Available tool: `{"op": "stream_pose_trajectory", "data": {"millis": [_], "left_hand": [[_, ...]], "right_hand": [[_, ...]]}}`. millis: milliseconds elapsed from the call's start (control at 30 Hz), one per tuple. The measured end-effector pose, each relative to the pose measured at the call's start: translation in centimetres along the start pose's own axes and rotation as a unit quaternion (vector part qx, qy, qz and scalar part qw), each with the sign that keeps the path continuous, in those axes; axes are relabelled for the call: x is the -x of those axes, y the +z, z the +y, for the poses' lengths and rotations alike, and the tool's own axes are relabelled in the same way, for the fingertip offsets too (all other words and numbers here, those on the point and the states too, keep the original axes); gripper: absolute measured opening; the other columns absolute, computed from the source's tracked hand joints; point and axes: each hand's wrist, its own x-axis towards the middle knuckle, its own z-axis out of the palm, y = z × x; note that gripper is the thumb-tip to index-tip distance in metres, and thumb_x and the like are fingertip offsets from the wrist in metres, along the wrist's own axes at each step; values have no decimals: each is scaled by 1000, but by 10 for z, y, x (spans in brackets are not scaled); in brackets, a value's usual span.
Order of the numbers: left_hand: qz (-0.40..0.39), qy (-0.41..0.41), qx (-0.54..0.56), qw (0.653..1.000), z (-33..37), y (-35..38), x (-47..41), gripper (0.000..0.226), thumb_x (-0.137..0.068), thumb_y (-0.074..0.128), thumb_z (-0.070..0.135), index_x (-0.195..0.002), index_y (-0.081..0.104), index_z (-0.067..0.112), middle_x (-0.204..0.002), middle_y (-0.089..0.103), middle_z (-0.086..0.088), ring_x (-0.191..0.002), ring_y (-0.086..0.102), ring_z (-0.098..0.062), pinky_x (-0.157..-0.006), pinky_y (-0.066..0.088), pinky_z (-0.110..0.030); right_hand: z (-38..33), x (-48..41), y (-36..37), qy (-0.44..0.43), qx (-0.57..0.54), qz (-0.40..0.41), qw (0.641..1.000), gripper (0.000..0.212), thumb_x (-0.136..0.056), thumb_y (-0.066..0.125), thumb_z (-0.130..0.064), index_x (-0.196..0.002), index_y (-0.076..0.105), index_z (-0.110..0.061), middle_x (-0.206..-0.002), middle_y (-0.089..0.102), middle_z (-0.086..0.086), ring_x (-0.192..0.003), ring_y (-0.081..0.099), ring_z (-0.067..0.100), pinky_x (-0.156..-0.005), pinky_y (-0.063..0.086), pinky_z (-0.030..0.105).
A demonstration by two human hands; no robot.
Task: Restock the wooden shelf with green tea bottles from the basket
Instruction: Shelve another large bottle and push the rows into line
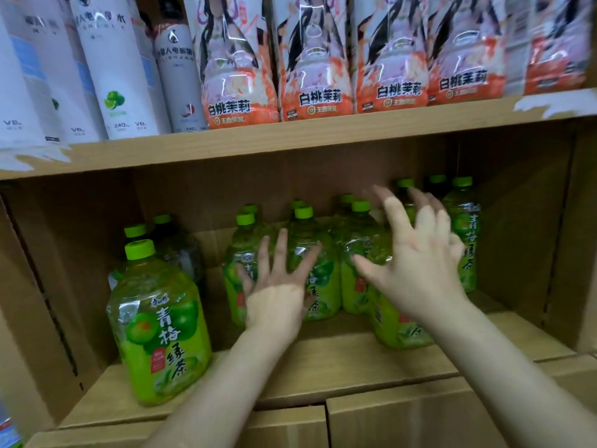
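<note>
Left hand: the left hand is at frame centre with straight, splayed fingers laid against the bottle fronts, gripping nothing.
Right hand: the right hand, centre right, is blurred, with fingers fanned wide and nothing in it; whether it touches a bottle I cannot tell.
Green tea bottles: the green tea bottles are clear, with lime caps and green labels bearing dark characters, and stand clustered mid-frame.
Front bottle: the front bottle stands apart at lower left, upright.
Wooden shelf: the wooden shelf carries them all.
Upper board: the upper board holds orange-labelled bottles and, at upper left, white bottles.
</note>
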Motion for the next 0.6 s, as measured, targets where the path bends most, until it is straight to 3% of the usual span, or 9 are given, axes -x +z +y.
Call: {"op": "stream_pose_trajectory", "data": {"millis": [67,100,167,267,400,500,600], "left_hand": [[-30,-20,-20,999,6,6,-4,96,-86,62,44,-138,-18,54,-158,-19,-3,-145,-15,-32,-107,4,-72],[-34,-30,-28,999,7,8,-6,97,-86,61,45,-136,-21,55,-158,-20,-3,-145,-14,-32,-107,2,-72],[-33,-37,-31,998,8,9,-7,97,-85,59,48,-136,-23,54,-158,-20,-2,-145,-13,-32,-106,1,-71],[-32,-36,-31,998,10,6,-6,97,-84,61,48,-138,-20,54,-158,-17,-3,-145,-11,-32,-106,3,-71],[-22,-25,23,999,9,1,-1,94,-85,64,37,-141,-10,54,-159,-11,-4,-145,-10,-31,-107,3,-69],[52,-9,73,996,9,-17,20,83,-85,64,26,-145,11,47,-159,9,-7,-146,7,-29,-111,18,-60],[180,-10,85,980,-4,-37,58,77,-75,75,16,-141,36,28,-146,36,-11,-135,33,-31,-107,34,-52]], "right_hand": [[20,2,1,67,-15,-86,994,108,-67,70,-65,-142,-6,-54,-158,8,12,-142,19,36,-103,34,58],[27,5,3,85,-35,-117,989,115,-65,71,-67,-139,-16,-58,-158,8,16,-138,29,39,-103,38,56],[35,11,7,84,-59,-136,985,122,-64,72,-66,-133,-28,-61,-150,24,26,-116,53,41,-96,49,48],[37,13,7,73,-48,-129,988,120,-67,70,-66,-133,-30,-59,-130,43,24,-96,59,34,-78,55,40],[30,18,4,77,-22,-122,989,118,-68,67,-70,-135,-29,-57,-118,43,16,-89,57,30,-68,55,38],[19,24,4,68,-4,-118,991,117,-66,65,-73,-136,-28,-56,-116,41,13,-94,56,31,-67,56,41],[7,31,6,51,11,-123,991,116,-66,61,-77,-137,-28,-53,-118,40,14,-99,54,31,-65,53,38]]}}
